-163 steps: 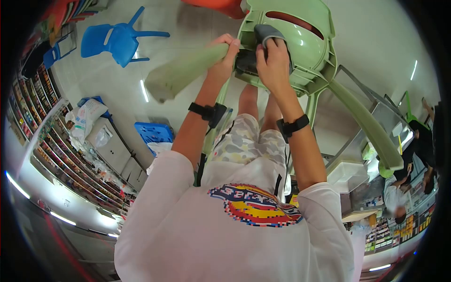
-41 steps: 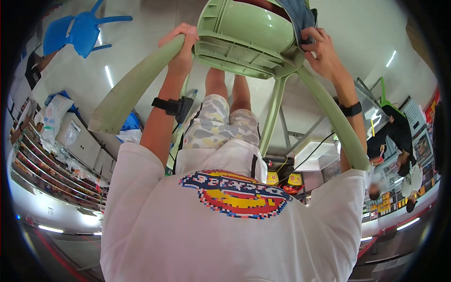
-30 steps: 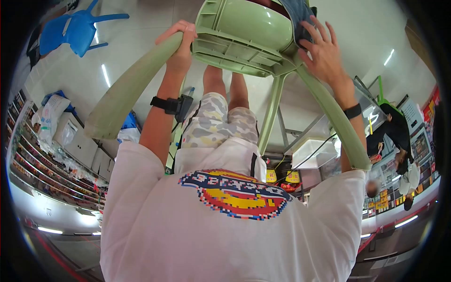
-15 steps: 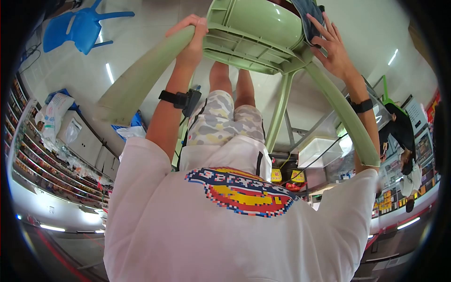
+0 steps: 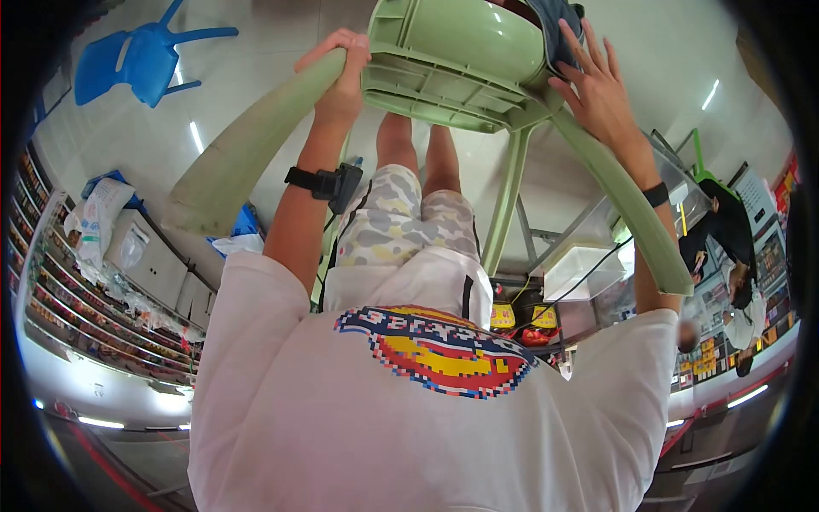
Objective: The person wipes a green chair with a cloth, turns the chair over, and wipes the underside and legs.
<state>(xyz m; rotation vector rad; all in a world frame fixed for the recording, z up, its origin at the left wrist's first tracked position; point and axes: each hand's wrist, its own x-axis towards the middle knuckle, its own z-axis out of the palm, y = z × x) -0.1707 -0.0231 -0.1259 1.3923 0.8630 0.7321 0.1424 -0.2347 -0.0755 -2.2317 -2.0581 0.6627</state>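
A light green plastic chair is held up in front of me, tilted with its ribbed underside toward me. Its thick legs stretch toward me on both sides. My left hand is closed around the upper part of the left leg, close to the seat. On the other side, my right hand is open with its fingers spread, beside the chair's corner and against a dark blue cloth. The right leg passes below that hand and across my forearm. What lies under the cloth is hidden.
A blue plastic chair lies on the floor at far left. White bags and stocked shelves are on the left. To the right are a white bin, a dangling cable and people in the background.
The green chair has shifted slightly left in view. My right hand's fingers have spread and straightened a little at the cloth. My left hand keeps its hold on the leg.
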